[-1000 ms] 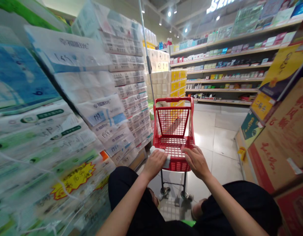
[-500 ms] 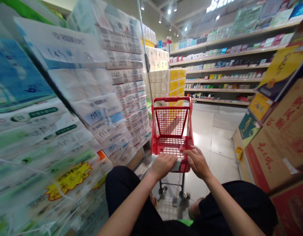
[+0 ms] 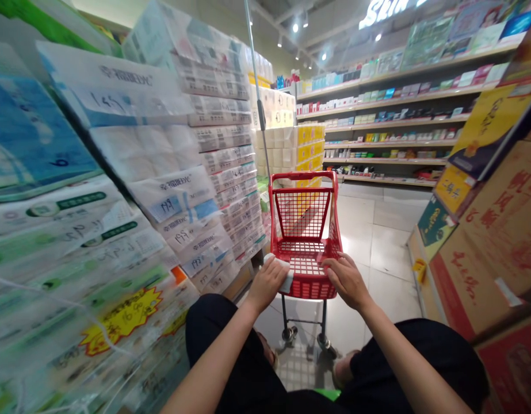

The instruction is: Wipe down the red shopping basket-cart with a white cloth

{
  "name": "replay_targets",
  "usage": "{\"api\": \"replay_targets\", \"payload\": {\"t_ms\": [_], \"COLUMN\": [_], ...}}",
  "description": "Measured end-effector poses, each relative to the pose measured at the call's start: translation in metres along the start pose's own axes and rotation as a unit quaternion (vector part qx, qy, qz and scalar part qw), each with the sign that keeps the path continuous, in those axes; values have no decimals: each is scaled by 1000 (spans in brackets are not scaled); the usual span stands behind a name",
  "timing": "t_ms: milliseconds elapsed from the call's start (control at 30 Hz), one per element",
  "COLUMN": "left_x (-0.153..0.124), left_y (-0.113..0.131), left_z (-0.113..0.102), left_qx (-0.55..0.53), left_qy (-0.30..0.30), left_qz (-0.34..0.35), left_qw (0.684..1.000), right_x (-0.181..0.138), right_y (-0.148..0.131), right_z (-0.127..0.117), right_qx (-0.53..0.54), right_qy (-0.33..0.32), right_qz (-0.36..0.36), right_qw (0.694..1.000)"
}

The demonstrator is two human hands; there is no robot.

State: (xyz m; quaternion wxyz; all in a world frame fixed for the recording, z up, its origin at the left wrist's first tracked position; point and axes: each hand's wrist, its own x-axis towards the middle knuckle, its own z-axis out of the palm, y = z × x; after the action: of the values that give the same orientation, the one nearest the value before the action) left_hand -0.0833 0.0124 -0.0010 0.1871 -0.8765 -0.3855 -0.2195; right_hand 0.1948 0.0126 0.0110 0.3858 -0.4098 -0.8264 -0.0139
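Observation:
A small red shopping cart [image 3: 307, 286] with a grid basket stands upright between my knees, its handle at the far end. My left hand [image 3: 268, 282] is closed over a white cloth [image 3: 286, 280], pressing it on the near left corner of the basket rim. Part of the cloth sticks out past my fingers on both sides. My right hand [image 3: 345, 279] grips the near right corner of the basket, fingers hooked over the rim. The basket's grid floor [image 3: 306, 265] shows between the two hands.
Stacked packs of tissue paper [image 3: 161, 195] rise close on my left. Cardboard boxes [image 3: 493, 230] line the right side. Behind the cart, a thin metal pole [image 3: 260, 109] stands near yellow-and-white packs [image 3: 310, 144]. Shelves of small goods [image 3: 390, 119] fill the back wall.
My left hand has slid the cloth leftward along the near rim to the left corner. My right hand stays at the right corner. The cart has shifted slightly right in view.

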Motion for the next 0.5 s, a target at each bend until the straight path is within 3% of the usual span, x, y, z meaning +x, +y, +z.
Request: {"api": "replay_targets", "payload": {"t_ms": [167,400,500], "left_x": [12,44,51], "left_y": [20,71,77], "left_z": [4,18,17], "left_qx": [-11,-19,-28], "left_qy": [4,4,-1], "left_qz": [3,-8,-5], "left_qw": [1000,1000,1000], "right_x": [-1,-2,-3], "right_y": [0,-6,-2], "right_z": [1,4,2], "right_qx": [-18,-18,-8], "right_qy": [5,-5,-12], "right_qz": [8,-1,-11], "right_qw": [1000,1000,1000]}}
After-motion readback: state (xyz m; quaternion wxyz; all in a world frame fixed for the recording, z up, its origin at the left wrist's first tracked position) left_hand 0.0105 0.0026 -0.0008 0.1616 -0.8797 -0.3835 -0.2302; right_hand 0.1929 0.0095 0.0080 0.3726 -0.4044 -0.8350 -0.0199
